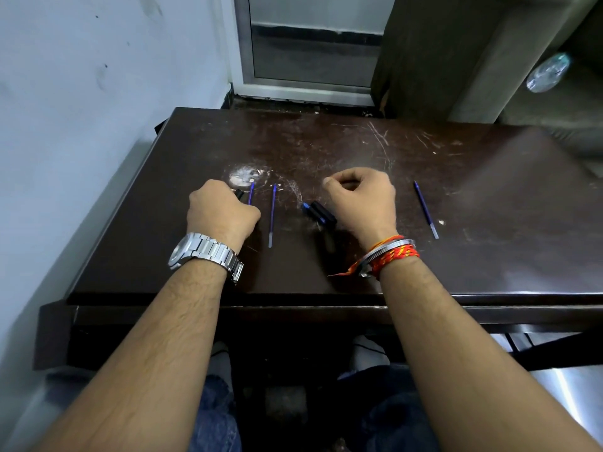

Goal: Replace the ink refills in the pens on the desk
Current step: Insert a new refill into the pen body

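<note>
Scratched dark desk: our clenched left hand grips a black pen; our right hand, curled, grasp unclear, sits beside near-far refill.

Scratched dark desk bears three refills (blue), pens.

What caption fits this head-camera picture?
Two fists, left hand and right hand, beside thin blue ink refills on scratched dark desk.
</note>
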`<state>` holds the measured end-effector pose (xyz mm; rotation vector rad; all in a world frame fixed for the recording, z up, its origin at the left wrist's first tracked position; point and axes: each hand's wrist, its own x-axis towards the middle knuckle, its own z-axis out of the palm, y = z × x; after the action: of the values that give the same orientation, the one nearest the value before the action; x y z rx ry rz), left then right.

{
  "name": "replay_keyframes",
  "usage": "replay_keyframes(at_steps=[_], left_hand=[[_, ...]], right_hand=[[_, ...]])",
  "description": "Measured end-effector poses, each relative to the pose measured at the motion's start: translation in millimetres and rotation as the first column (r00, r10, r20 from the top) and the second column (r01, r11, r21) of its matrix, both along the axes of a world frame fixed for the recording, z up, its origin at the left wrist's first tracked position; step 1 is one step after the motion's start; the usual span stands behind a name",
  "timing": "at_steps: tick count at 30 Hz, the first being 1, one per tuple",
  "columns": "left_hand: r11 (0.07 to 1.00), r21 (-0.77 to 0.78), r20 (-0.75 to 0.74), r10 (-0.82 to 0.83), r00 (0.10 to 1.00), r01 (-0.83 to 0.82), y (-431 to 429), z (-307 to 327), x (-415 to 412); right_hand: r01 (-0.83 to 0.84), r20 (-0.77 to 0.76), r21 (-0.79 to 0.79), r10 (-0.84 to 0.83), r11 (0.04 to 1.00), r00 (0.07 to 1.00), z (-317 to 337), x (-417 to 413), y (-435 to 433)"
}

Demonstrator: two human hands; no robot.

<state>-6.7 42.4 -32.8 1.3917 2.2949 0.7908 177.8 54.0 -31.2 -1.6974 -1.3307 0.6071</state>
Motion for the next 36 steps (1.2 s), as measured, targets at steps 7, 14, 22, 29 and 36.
replay_keyframes(at_steps=[7,14,22,29,36], left_hand=[[0.986,0.163,0.121,-0.049,0.991,0.028,-3,8,17],[0.977,0.175,0.331,-0.174,0.927,0.121,-2,5,29],[0.927,0.193,0.382,-0.373,0.846,0.322,-1,-2,31],[0.89,0.255,0.297,-0.445,0.845,0.379,-4,-5,32],[0.866,0.326,0.246,-0.466,0.85,0.38,-6,-4,33]], right_hand=[[0.221,0.358,-0.091,-0.175,0.971,0.917,-1,49,3],[0.395,0.536,-0.279,-0.199,0.875,0.82,-8,61,0],[0.361,0.483,-0.288,-0.191,0.887,0.854,-9,61,4],[0.357,0.526,-0.319,-0.15,0.878,0.837,-5,61,1],[0.187,0.38,0.12,-0.219,0.975,0.899,8,38,1]])
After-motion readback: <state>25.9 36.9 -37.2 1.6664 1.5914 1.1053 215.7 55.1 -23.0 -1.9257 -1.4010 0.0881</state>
